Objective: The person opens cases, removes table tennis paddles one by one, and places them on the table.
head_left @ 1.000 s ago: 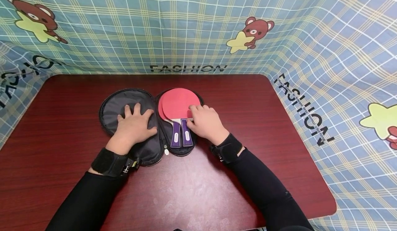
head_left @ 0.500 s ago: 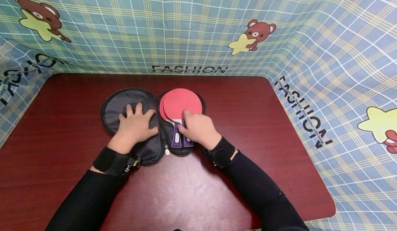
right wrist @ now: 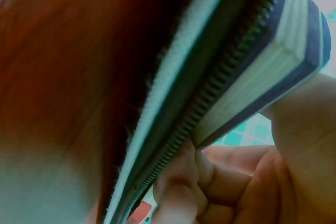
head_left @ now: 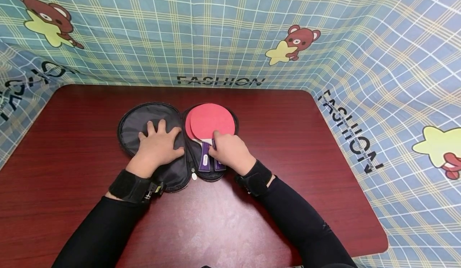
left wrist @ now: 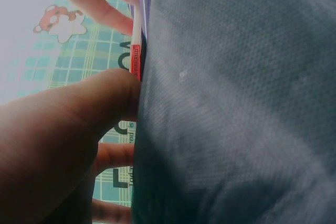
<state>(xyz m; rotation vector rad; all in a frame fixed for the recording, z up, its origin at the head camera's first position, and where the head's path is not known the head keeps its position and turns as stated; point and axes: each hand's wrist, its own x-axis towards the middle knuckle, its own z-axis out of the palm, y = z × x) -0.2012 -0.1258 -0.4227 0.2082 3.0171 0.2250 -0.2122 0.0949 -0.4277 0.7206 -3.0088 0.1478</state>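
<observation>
A black zip case (head_left: 138,118) lies unfolded, lining up, on the dark red table. In its right half rest two red table tennis paddles, the upper paddle (head_left: 210,118) overlapping the lower paddle (head_left: 188,126). My left hand (head_left: 154,150) rests with spread fingers on the case's left half; the lining fills much of the left wrist view. My right hand (head_left: 233,150) grips the upper paddle's purple handle, covering most of it. In the right wrist view, curled fingers (right wrist: 226,182) meet the handle's end (right wrist: 257,77), beside the case's zip teeth (right wrist: 210,93).
A pale zip pull (head_left: 194,176) hangs at the case's front, between its halves. The table (head_left: 281,120) has rounded corners and is walled in by a plaid curtain (head_left: 223,28) with bears and lettering.
My right hand has shifted left from the paddle's right side and now holds the upper paddle's handle. The left hand has stayed on the case. The whole view has shifted slightly.
</observation>
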